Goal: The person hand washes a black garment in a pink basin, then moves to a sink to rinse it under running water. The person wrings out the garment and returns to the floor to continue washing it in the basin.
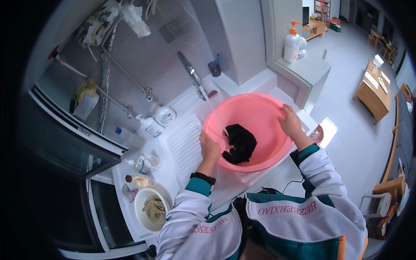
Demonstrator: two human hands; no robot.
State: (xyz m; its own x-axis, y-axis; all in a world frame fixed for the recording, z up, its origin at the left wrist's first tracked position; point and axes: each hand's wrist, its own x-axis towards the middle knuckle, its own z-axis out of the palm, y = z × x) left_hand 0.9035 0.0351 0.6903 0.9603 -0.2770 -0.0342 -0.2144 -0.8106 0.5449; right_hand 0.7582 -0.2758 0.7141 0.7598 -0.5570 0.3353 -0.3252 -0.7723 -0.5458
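A pink plastic basin (269, 130) sits tilted over the white laundry sink, with both my hands on its rim. My left hand (209, 148) grips the near-left edge, and my right hand (290, 121) holds the right edge, thumb on the inner side. Inside lies a bunched black cloth item (242, 143), seemingly wet; its exact kind is unclear. Water (214, 110) runs from the chrome faucet (193, 76) onto the basin's left part, by the cloth. The fingers under the rim are hidden.
A ribbed washboard (187, 146) is moulded into the sink counter at left. Pump bottles (150, 126) and other bottles line the window side. A white bucket (138, 208) holding beige cloth stands near my left forearm. An orange-topped pump bottle (291, 44) stands on the ledge at right.
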